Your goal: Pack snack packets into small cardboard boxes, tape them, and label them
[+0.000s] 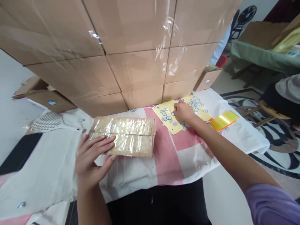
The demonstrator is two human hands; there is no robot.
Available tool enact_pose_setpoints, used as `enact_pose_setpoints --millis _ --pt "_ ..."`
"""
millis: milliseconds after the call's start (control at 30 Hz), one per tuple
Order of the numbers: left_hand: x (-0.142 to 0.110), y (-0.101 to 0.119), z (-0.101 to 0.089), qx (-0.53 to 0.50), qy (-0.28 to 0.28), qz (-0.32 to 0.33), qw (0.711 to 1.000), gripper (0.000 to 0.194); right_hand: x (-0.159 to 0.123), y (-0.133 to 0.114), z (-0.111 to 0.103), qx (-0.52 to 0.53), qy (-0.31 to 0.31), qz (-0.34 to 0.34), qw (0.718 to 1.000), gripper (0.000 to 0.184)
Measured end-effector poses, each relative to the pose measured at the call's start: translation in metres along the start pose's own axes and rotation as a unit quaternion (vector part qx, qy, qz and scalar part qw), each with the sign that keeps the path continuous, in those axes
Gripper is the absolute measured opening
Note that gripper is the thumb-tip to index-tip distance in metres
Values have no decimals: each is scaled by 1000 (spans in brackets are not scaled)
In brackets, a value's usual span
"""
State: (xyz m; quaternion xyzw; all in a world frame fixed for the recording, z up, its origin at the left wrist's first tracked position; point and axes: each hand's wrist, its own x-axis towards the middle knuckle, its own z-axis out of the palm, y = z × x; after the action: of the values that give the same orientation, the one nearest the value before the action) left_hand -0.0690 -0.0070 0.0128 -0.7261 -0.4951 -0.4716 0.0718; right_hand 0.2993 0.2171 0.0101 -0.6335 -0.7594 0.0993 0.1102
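Observation:
My left hand (95,157) lies with outstretched fingers on the left end of a small cardboard box (131,137), its thumb along the front edge. Shiny clear tape covers the box's top. Over a yellow sheet (174,127) scattered with small blue-edged stickers (196,102), my right hand (183,111) is closed with the fingertips bent in. Whatever is between those fingertips is hidden. Both the box and the sheet lie on a white and pink cloth (167,159).
Large stacked cartons (140,72) under clear film rise behind the work area. An orange-yellow plastic piece (224,120) lies right of the sheet. At left are a white perforated paddle (50,122) and an open carton (50,98). A seated person (281,97) is at far right.

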Motion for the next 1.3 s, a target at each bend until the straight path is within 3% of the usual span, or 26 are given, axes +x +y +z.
enact_pose_setpoints --millis 100,200,300,400,467,533,633,900,1067,1300 --pt "-3 1 -2 -2 -1 -2 1000 27 -12 -2 -11 32 46 -11 998 4" --pt "-1 0 -1 -2 -4 -3 1000 27 -35 -10 -19 193 50 -37 979 15" --pt "5 -2 2 0 -11 -7 1000 26 -65 -26 -17 374 -67 -117 918 21" --pt "9 -3 5 0 -12 -10 1000 24 -90 -45 -7 424 -147 -239 861 15" --pt "9 -2 6 1 -5 -14 1000 23 -100 -54 1 385 -117 -308 862 14" --pt "8 -1 6 4 -1 -22 1000 23 -105 -57 10 336 -76 -333 878 17" --pt "6 -1 7 11 1 -31 999 20 -107 -53 22 331 -51 -315 888 15" --pt "10 -3 13 3 41 -12 999 20 -115 -51 41 465 -61 -250 847 14" --pt "10 -1 14 8 47 -22 999 18 -115 -58 43 491 -30 -286 822 19" --pt "9 -3 13 15 41 -13 999 18 -114 -60 42 430 -12 -336 838 20"
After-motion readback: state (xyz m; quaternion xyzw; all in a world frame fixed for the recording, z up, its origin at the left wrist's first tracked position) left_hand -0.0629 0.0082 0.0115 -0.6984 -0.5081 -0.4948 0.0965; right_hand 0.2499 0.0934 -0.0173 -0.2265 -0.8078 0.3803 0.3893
